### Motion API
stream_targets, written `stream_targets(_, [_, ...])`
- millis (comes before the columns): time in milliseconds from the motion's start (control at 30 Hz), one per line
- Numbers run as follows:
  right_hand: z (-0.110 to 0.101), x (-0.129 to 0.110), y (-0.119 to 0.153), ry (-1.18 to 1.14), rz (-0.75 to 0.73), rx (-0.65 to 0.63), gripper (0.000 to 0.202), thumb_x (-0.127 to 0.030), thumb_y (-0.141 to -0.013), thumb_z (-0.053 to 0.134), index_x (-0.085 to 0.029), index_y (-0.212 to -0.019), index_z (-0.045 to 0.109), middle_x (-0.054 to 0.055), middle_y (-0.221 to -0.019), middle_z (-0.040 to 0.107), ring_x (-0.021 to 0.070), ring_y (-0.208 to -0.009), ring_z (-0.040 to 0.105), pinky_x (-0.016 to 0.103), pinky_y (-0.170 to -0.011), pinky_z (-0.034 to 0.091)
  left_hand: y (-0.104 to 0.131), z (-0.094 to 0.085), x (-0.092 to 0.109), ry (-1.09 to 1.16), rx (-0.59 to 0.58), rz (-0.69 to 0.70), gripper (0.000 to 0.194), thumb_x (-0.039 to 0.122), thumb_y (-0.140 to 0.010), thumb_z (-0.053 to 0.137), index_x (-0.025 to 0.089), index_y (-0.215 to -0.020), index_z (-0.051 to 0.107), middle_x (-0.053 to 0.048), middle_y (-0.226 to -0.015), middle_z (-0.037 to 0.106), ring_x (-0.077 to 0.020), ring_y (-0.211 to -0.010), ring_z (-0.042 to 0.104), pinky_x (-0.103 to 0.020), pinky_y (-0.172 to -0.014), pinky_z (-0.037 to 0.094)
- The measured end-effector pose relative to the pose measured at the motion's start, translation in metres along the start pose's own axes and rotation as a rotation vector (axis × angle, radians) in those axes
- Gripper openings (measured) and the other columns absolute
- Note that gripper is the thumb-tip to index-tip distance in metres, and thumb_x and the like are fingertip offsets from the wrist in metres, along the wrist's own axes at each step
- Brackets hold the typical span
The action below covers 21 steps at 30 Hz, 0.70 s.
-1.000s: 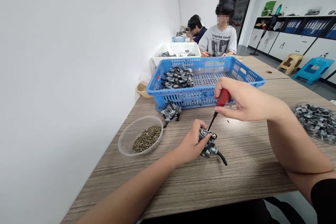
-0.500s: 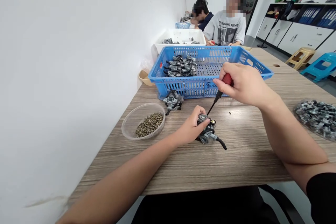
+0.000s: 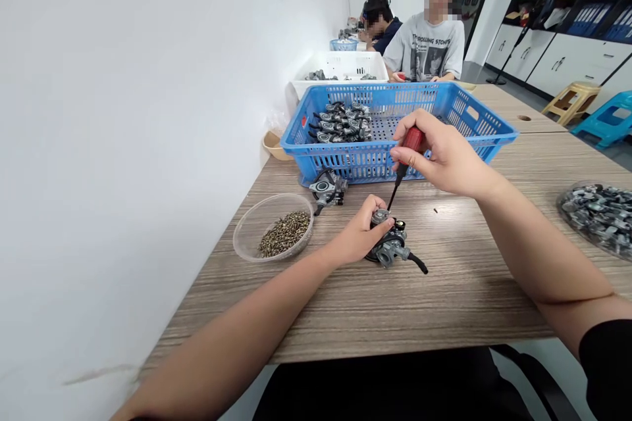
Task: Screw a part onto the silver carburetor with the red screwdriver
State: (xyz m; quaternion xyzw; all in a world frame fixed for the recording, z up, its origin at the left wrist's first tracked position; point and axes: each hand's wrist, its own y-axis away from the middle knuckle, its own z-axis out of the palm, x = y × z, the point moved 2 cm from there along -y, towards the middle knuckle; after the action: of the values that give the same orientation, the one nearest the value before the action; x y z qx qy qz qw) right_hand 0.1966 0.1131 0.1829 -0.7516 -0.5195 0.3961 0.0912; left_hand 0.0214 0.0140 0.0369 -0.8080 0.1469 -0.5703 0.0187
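Note:
My left hand (image 3: pixel 363 233) is closed around a metal carburetor (image 3: pixel 390 251) on the table, its black hose pointing to the lower right. Above it, my right hand (image 3: pixel 437 151) grips the red handle of a screwdriver (image 3: pixel 412 141). The dark shaft slants down, with its tip at the far side of the carburetor; the exact contact point is hidden. Another carburetor (image 3: pixel 326 187) lies just in front of the blue basket. Left of my left hand stands a clear round tub (image 3: pixel 239 237) holding many small brass-coloured screws (image 3: pixel 286 233).
A blue basket (image 3: pixel 345 156) with several carburetors stands beyond my hands, a white crate (image 3: pixel 340 62) behind it. At right is a tub of metal parts (image 3: pixel 600 217). A tiny dark piece (image 3: pixel 435 210) lies on the table (image 3: pixel 444 302). Two people (image 3: pixel 429 46) sit farther back.
My right hand has shifted slightly left, and its fingers sit more loosely round the screwdriver's handle, which stands more upright. My left hand still holds the carburetor. The view has shifted a little.

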Motion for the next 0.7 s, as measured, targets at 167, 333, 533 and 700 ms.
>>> stream_targets(167, [0.005, 0.003, -0.001, 0.185, 0.011, 0.053, 0.018, -0.038, -0.106, 0.064, -0.023, -0.108, 0.053, -0.002, -0.076, 0.059, 0.0186, -0.069, 0.058, 0.036, -0.070, 0.046, -0.001, 0.000, -0.003, 0.005, 0.004, 0.000, 0.032, 0.054, -0.100, 0.060, 0.026, -0.102, 0.044, 0.001, -0.098, 0.047, -0.0199, -0.090, 0.048, -0.033, -0.087, 0.044])
stream_targets(333, [-0.001, 0.010, 0.002, -0.076, 0.040, -0.157, 0.018, -0.030, -0.107, 0.058, -0.023, -0.118, 0.046, 0.007, -0.107, 0.064, 0.0242, -0.100, 0.068, 0.041, -0.085, 0.057, 0.000, 0.000, -0.005, -0.005, 0.014, 0.012, 0.031, 0.052, -0.101, 0.059, 0.026, -0.102, 0.043, 0.001, -0.097, 0.047, -0.0199, -0.091, 0.049, -0.033, -0.087, 0.044])
stream_targets(533, [-0.034, 0.000, 0.007, -0.258, 0.052, -0.375, 0.021, -0.036, -0.107, 0.064, -0.023, -0.120, 0.053, 0.008, -0.118, 0.073, 0.0245, -0.110, 0.072, 0.039, -0.092, 0.058, 0.005, 0.007, 0.004, -0.038, 0.019, 0.071, 0.023, 0.044, -0.101, 0.059, 0.025, -0.103, 0.045, -0.001, -0.099, 0.051, -0.0205, -0.092, 0.051, -0.034, -0.086, 0.046])
stream_targets(700, [-0.038, -0.015, 0.005, 0.135, -0.089, -0.224, 0.028, -0.049, -0.104, 0.070, -0.021, -0.103, 0.065, 0.002, -0.087, 0.075, 0.0178, -0.077, 0.069, 0.033, -0.072, 0.049, 0.011, 0.011, 0.017, -0.097, -0.031, 0.092, 0.018, 0.039, -0.101, 0.058, 0.025, -0.104, 0.046, 0.000, -0.100, 0.055, -0.0200, -0.089, 0.053, -0.034, -0.084, 0.047])
